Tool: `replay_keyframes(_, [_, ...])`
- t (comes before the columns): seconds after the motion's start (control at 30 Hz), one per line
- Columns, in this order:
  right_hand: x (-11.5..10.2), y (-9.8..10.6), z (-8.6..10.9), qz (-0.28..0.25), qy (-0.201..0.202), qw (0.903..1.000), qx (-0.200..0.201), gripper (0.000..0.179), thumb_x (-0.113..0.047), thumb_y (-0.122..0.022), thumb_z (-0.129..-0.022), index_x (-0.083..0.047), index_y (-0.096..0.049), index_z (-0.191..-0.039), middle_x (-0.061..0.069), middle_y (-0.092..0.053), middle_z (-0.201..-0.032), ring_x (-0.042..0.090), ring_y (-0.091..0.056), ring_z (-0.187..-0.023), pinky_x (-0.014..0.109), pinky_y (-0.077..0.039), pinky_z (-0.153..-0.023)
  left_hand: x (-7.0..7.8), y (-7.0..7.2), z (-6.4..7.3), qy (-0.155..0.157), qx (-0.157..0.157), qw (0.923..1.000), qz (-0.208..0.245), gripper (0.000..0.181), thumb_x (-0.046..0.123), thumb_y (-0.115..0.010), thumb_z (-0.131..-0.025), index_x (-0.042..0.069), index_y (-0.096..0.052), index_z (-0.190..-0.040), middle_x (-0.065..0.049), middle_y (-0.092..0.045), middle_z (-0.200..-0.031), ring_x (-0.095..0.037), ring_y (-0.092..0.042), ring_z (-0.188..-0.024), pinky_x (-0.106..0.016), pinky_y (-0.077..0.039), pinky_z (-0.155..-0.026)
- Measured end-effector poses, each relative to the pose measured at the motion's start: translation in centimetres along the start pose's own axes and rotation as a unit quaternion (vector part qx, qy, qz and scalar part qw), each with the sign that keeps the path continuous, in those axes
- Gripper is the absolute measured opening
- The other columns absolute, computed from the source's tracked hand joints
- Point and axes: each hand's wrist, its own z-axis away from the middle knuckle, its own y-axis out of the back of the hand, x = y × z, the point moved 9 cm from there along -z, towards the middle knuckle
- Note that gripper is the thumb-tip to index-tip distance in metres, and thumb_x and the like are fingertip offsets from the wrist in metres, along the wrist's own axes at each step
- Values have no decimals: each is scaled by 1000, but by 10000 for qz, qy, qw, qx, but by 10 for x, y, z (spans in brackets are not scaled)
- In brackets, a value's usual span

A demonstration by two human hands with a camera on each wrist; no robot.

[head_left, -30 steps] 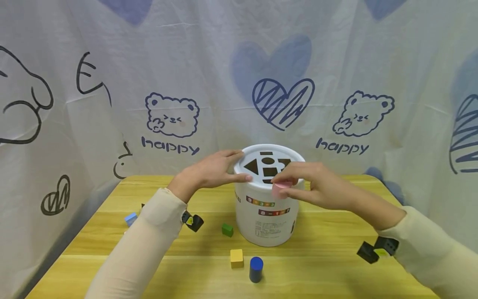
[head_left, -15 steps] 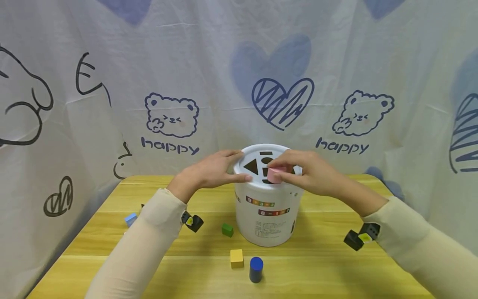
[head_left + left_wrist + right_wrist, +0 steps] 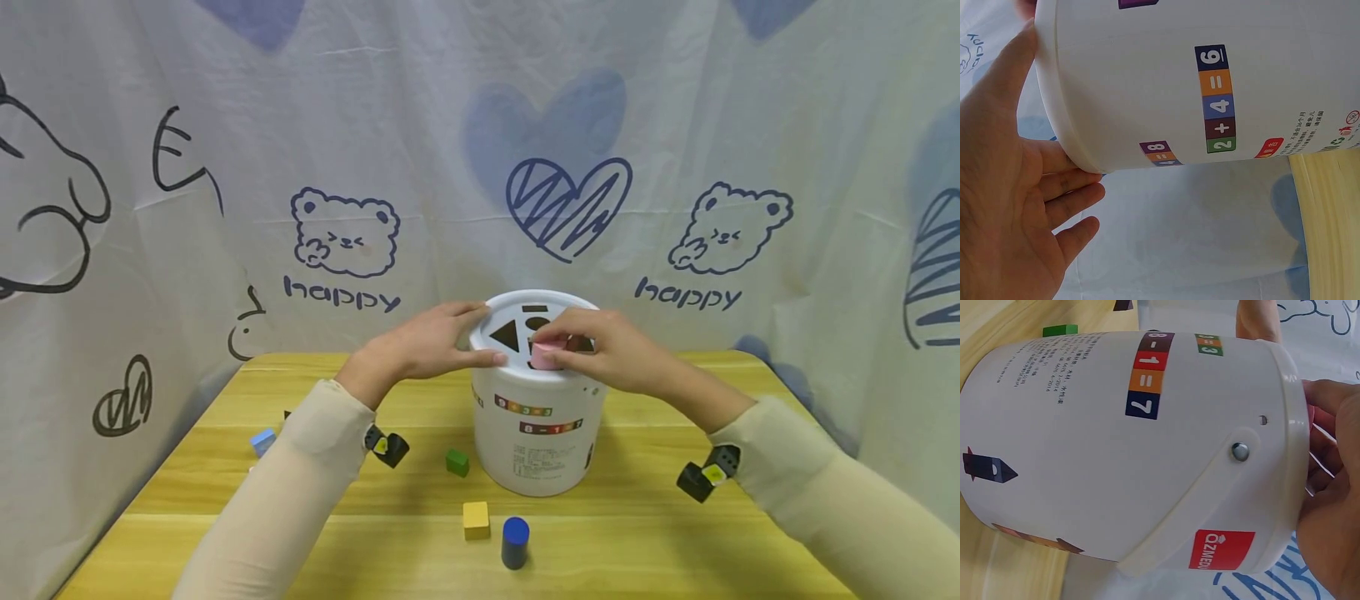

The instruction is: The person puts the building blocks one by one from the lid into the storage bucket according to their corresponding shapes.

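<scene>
A white bucket (image 3: 536, 446) stands on the table, its white lid (image 3: 487, 321) cut with dark shaped holes. My left hand (image 3: 427, 342) rests on the left of the lid, thumb at the near rim and fingers extended along the far side; the left wrist view shows the fingers fairly straight against the rim. With thumb and fingers my right hand (image 3: 618, 354) pinches a pink block (image 3: 543, 357) over the near part of the lid, covering some holes. Whether the block sits inside a hole is hidden. In the right wrist view the bucket's handle (image 3: 1191, 500) hangs down.
In front of the bucket lie a green block (image 3: 457, 462), a yellow block (image 3: 476, 521) and an upright blue cylinder (image 3: 515, 542). A light blue block (image 3: 263, 442) is beside my left sleeve, which partly hides other pieces. A printed curtain (image 3: 442, 250) hangs behind the wooden table (image 3: 637, 533).
My right hand has moved left with the pink block, from the lid's near right edge to over its holes. The left hand has stayed in place.
</scene>
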Motion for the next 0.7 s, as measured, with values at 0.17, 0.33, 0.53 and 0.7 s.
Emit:
replay_keyframes(0.17, [3, -4, 0, -83, -64, 9999, -45, 26, -23, -70, -93, -13, -71, -116, -8, -68, -104, 11, -59, -87, 33, -54, -76, 0, 0, 0, -27, 8, 10000, -5, 103, 83, -45, -80, 16, -28, -156, -8, -27, -159, -30, -28, -143, -52, -26, -115])
replay_keyframes(0.33, [5, -6, 0, -160, -140, 9997, -110, 25, -22, -70, -92, -13, -72, -115, -9, -66, -101, 12, -58, -85, 32, -54, -73, 1, 1, 1, -39, 2, 10000, 37, 103, 83, -45, -80, 16, -27, -156, -8, -26, -159, -31, -28, -143, -53, -25, -114])
replay_keyframes(0.53, [6, -8, -1, -190, -186, 9994, -215, 20, -22, -70, -93, -16, -74, -111, -9, -67, -101, 11, -60, -90, 33, -55, -76, 1, 1, 1, -37, 14, 10000, 34, 102, 83, -45, -81, 16, -28, -155, -7, -27, -159, -31, -28, -142, -52, -26, -114])
replay_keyframes(0.7, [6, -9, 0, -191, -125, 9995, -231, 18, -19, -69, -93, -16, -75, -109, -8, -67, -103, 11, -60, -93, 33, -56, -78, 1, 0, 1, -28, -5, 10000, 15, 103, 83, -44, -80, 15, -27, -156, -8, -27, -159, -31, -28, -142, -52, -26, -115])
